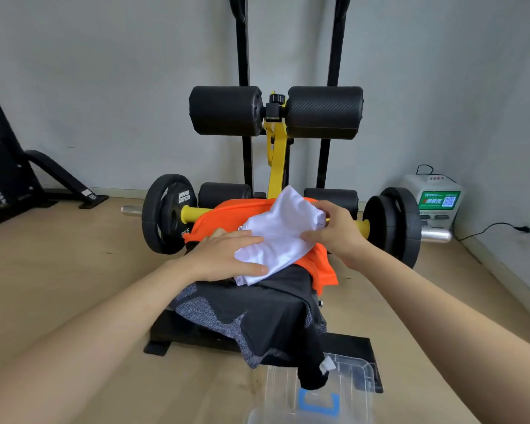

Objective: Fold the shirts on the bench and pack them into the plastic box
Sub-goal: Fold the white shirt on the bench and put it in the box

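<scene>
Folding the white shirt [280, 237] now, up on the bench [166, 333]. Lies bunched on top of the orange shirt [227, 217], with the black and grey shirt [257, 313] spread just nearer and hanging off the near end, down over the clear plastic box [358, 374] on the floor. Left hand [227, 255] flat on the left side of the white shirt, fingers straight, pressing down and not gripping. Right hand [334, 229] on the right side, fingers curled, pinching a bunched edge of the white shirt and holding it up a little. Looks like an early fold, not finished: lumpy, not a neat square. Nothing packed in the box yet, as far as can be seen, with part of the inside hidden by the black cloth. Next, most likely: bring the pinched side across to the left, then smooth down flat. Needs a steady left hand to stop the white cloth from sliding on the orange one below. Needs care too, not to drag the orange shirt along. After that, down into the box at the near right, with the hanging black cloth pushed out of the way first. Two more shirts to fold after this one.
</scene>
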### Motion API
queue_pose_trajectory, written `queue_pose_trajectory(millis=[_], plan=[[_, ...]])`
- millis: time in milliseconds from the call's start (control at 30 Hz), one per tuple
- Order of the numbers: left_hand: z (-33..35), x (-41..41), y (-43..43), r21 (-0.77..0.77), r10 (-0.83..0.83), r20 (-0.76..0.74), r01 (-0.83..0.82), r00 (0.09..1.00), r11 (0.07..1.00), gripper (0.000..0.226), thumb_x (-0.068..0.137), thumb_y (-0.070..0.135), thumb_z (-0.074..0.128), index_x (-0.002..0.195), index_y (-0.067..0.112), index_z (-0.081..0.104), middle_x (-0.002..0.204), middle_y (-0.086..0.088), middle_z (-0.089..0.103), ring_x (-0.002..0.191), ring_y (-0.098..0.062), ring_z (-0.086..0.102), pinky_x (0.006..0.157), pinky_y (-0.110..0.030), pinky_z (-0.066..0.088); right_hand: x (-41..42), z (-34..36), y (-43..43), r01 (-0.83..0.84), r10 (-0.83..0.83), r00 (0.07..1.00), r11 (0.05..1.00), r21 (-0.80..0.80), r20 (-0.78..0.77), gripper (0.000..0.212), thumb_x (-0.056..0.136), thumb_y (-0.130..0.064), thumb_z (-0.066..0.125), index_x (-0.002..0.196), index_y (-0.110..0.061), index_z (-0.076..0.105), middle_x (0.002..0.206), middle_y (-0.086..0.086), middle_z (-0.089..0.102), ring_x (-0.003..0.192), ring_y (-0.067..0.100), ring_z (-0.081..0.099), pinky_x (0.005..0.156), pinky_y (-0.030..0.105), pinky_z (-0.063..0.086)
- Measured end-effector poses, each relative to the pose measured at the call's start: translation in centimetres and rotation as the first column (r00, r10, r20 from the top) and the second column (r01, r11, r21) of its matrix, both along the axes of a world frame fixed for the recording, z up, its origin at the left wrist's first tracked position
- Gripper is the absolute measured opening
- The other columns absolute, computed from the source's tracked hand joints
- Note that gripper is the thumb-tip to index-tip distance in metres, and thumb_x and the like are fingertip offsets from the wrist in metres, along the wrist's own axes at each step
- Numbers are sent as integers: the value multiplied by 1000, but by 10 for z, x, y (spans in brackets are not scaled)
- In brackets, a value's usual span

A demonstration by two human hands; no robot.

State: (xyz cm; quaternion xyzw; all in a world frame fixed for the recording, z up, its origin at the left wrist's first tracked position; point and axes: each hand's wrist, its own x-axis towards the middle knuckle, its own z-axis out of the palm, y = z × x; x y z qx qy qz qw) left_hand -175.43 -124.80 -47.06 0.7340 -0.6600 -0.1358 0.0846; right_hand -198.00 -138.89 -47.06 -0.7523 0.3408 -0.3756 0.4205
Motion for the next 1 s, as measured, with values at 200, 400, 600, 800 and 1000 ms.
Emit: queue_pose_trajectory(millis=[200,400,600,800,1000], plan=[[-3,15,8,-167,-35,-358,-27,933,986,75,73,65,73,141,40,53,143,23,45,132,-1,32,117,-32,28,7,7,23,-62,51,997,975,-216,-53,43,74,-7,69,113,-25,71,103,-12,73,96,12,68,81,37,59],[3,34,3,-549,-61,-545,-302,836,779,48,91,16,72,136,27,57,124,7,65,114,-8,59,101,-35,49,16,8,47,-142,123,989,933,-332,-75,38,82,0,62,111,-22,71,102,-14,73,98,4,67,84,26,55],[-1,32,0,-517,-164,-175,51,971,855,43,91,8,65,125,34,68,147,9,45,125,-17,37,108,-31,30,30,-3,60,-214,162,973,897,-387,-161,48,81,4,62,124,-17,67,117,-12,69,103,-8,61,83,10,44],[-7,35,4,-567,-158,-158,41,975,823,30,95,13,61,101,42,62,123,14,65,119,-12,49,102,-42,43,30,-12,56,-158,99,985,846,-509,-140,45,72,0,71,115,-16,68,116,-2,59,106,9,58,84,23,51],[6,48,17,-536,-133,-73,73,988,841,23,95,18,60,113,27,70,115,19,60,120,-2,49,99,-33,42,29,-15,54,-264,158,957,824,-501,-244,40,75,7,61,106,-15,73,103,0,64,92,16,59,75,22,44]])
